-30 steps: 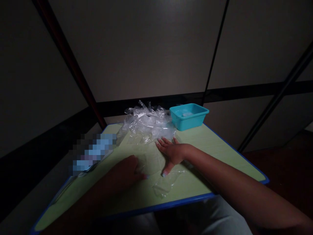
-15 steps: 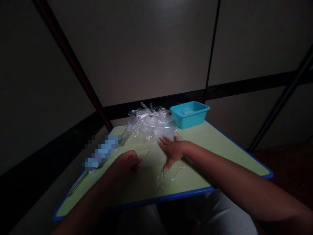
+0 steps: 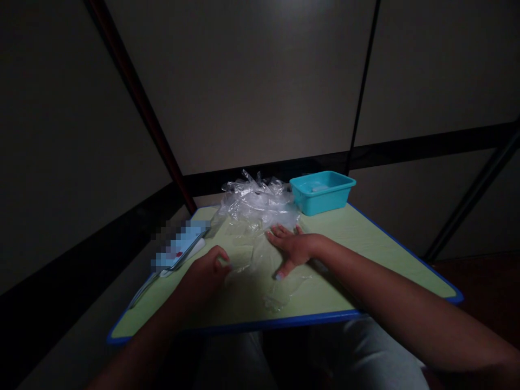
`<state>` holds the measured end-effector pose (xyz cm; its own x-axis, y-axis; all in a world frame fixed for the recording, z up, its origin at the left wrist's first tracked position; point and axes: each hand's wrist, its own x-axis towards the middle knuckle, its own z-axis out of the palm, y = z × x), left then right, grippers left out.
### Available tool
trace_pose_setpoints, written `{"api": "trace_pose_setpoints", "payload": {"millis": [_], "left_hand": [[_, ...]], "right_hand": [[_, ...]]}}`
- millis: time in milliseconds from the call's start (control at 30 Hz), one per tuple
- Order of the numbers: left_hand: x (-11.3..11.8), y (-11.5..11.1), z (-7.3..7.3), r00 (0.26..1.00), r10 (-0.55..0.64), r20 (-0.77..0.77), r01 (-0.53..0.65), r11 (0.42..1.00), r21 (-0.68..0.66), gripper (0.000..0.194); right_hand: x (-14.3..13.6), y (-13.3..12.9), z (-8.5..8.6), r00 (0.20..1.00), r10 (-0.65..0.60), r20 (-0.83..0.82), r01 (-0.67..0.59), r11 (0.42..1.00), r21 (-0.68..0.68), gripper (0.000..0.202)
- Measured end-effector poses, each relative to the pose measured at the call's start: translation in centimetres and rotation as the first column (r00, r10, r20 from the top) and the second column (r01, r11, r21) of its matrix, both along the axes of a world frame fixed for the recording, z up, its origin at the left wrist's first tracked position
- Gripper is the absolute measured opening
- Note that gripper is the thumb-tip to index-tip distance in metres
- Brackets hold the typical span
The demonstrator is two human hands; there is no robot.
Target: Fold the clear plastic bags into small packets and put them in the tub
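A thin clear plastic sheet (image 3: 262,260) lies spread on the pale green table, its outline hard to see. My right hand (image 3: 290,252) is pressed flat on it, fingers spread. At the sheet's left side my left hand (image 3: 211,268) is curled, with a bit of the plastic's edge at its thumb and fingertips; the exact grip is dim. Behind both hands rises a crumpled heap of shiny clear plastic (image 3: 260,200), with finger-like ends sticking up.
A turquoise basket (image 3: 327,201) stands at the table's back right, with something pale inside. A phone-like device (image 3: 182,246), partly pixelated, lies at the left edge with a white cable (image 3: 142,291). The table (image 3: 390,254) has a blue rim, and a panelled wall stands behind it.
The view has shifted slightly, so the table appears further right. My left hand's index finger has lifted a little from the thumb. My right hand stays flat on the plastic.
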<state>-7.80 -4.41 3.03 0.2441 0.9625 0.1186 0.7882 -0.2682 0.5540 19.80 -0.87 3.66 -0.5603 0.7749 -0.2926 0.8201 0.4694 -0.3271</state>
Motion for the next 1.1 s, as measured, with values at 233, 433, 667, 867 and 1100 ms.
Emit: {"api": "trace_pose_setpoints", "payload": {"millis": [233,433,667,867,1100], "left_hand": [[4.7,-0.1,-0.3,0.957,-0.172,-0.235,0.233,0.936,0.264,0.041],[6.6,0.7,-1.9,0.848,-0.343,-0.404,0.406,0.910,0.080,0.067],[4.5,0.7,-2.0,0.803,-0.362,-0.474,0.399,0.917,-0.025,0.082],[4.3,0.7,-2.0,0.812,-0.329,-0.482,0.374,0.927,-0.003,0.084],[6.1,-3.6,1.1,0.713,-0.549,-0.436,0.648,0.754,0.110,0.074]], "right_hand": [[-0.2,-1.3,0.8,0.999,-0.030,-0.036,0.033,0.997,0.075,0.117],[0.2,-3.6,-1.3,0.999,0.005,-0.044,0.003,0.980,0.199,0.100],[2.5,-4.8,-2.1,0.997,-0.065,-0.032,0.071,0.963,0.259,0.097],[5.1,-6.1,-2.4,0.990,-0.133,-0.052,0.142,0.945,0.296,0.090],[6.3,-8.9,-1.6,0.976,-0.186,-0.109,0.212,0.922,0.325,0.072]]}}
